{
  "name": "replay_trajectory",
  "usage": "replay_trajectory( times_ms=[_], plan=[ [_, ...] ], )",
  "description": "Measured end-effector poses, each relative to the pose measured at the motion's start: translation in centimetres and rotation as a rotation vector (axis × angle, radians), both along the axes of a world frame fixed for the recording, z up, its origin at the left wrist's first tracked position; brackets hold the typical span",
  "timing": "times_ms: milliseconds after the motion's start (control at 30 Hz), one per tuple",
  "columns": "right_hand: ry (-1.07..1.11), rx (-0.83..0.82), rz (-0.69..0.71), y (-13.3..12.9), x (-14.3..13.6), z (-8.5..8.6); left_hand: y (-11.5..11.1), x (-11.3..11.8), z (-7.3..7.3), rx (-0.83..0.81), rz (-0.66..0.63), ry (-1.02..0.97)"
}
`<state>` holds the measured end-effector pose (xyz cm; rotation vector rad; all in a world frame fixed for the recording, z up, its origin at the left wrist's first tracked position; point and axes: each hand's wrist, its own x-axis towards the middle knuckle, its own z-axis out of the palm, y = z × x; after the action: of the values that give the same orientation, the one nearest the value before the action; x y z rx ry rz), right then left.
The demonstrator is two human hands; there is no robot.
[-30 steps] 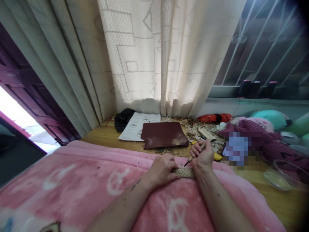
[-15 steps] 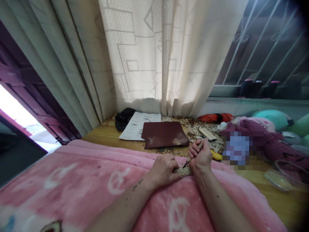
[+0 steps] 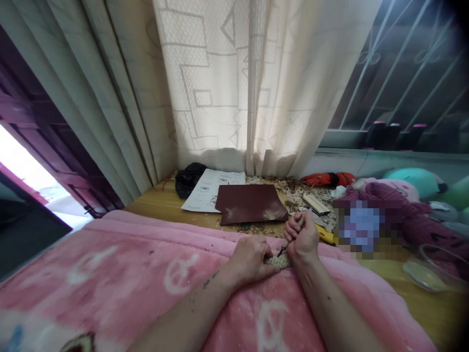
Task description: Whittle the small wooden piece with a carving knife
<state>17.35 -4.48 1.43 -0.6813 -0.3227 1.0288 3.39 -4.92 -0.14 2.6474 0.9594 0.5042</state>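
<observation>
My left hand (image 3: 252,256) is closed on a small pale piece (image 3: 278,261) with a bumpy, carved-looking surface, resting low over the pink blanket (image 3: 139,264). Held in the fist of my right hand (image 3: 303,240) is a carving tool (image 3: 282,251) with a light handle and a thin dark tip. That tip meets the piece near its upper edge, close to the left fingers. My right wrist lies right beside the piece's right end. The fingers cover part of both the handle and the piece.
Beyond the blanket lie a brown sheet (image 3: 252,203), white printed paper (image 3: 201,195) and a black bag (image 3: 189,180). Shavings (image 3: 293,185), a pale block (image 3: 315,204) and a yellow-handled tool (image 3: 325,235) are nearby. A clear tub (image 3: 425,274) stands at the right.
My right hand has shifted very slightly down and left, with the tool tip still at the piece. The left hand keeps its hold. The whole view has moved a little.
</observation>
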Motion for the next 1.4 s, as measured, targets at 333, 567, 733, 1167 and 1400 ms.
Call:
replay_trajectory(
  times_ms=[333,567,733,1167,1400],
  plan=[
    [-0.036,-0.024,-0.008,0.3,-0.3,-0.4,1.0,-0.8,0.0,-0.240,-0.101,-0.049],
    [-0.007,0.015,0.022,0.1,-0.1,-0.4,1.2,-0.9,-0.4,-0.330,-0.089,-0.097],
    [0.002,0.031,0.025,0.1,0.2,-0.4,1.2,-0.9,-0.4,-0.361,-0.048,-0.090],
    [0.003,0.032,0.075,0.0,-0.1,-0.3,1.4,-0.8,-0.9,-0.418,-0.066,-0.083],
    [0.000,0.021,0.079,0.0,0.0,-0.3,1.4,-0.8,-0.8,-0.426,-0.023,-0.044]
  ],
)
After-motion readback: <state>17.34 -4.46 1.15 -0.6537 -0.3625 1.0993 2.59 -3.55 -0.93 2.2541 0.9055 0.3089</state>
